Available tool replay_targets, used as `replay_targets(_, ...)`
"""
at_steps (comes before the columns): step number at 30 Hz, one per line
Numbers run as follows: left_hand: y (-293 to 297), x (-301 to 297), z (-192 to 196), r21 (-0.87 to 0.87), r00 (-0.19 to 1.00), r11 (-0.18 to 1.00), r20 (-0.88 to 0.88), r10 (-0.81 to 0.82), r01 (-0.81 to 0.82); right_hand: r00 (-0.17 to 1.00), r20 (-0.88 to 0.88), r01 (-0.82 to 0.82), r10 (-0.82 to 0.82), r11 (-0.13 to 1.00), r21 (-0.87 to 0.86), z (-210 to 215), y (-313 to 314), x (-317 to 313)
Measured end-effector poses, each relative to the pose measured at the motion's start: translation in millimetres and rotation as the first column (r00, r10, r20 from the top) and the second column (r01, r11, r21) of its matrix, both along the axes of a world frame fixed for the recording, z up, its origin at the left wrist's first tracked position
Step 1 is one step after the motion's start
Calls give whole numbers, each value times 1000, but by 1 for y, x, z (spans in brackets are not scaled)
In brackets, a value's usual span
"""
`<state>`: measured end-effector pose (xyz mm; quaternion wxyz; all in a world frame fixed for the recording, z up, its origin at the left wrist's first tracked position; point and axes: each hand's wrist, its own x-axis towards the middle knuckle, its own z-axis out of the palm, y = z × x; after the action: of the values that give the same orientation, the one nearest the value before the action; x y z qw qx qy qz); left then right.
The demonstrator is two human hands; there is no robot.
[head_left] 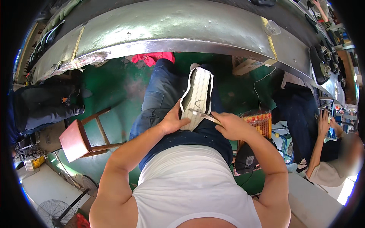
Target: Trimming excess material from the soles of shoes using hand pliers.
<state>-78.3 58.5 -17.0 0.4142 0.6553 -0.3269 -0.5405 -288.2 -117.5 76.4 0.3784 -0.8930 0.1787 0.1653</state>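
Observation:
A long, shoe-shaped piece (200, 89) lies lengthwise over my lap, pale and ribbed on top with a white rim and dark gaps along its sides. Its near end is gripped by my left hand (174, 121), thumb on top and fingers along the left side. My right hand (232, 126) is closed around a slim metal hand tool (207, 117) with a pale handle. The tool's tip rests at the near part of the piece, close to my left thumb. A thin dark curved line shows by the tip; I cannot make out what it is.
A metal-topped bench (171, 30) runs across ahead, bearing a clear cup (272, 28) and dark shoes (318, 65) at right. A wooden chair (74, 140) stands left, an orange basket (260, 121) right. One person sits right; another's legs (45, 110) show left.

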Motion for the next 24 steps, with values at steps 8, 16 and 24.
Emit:
replay_targets(8, 6, -3, -17, -97, 931, 987, -354, 84, -126, 904, -301, -391, 304, 873, -291, 42, -2, 66)
replay_targets(16, -22, -14, -32, 99, 768, 793, -203, 608, -602, 981, 190, 2, 34, 983, -186, -49, 49, 27)
replay_targets(24, -20, -9, -29, -93, 863, 915, 306, 402, -393, 970, 89, -189, 227, 929, -318, -14, 10, 32)
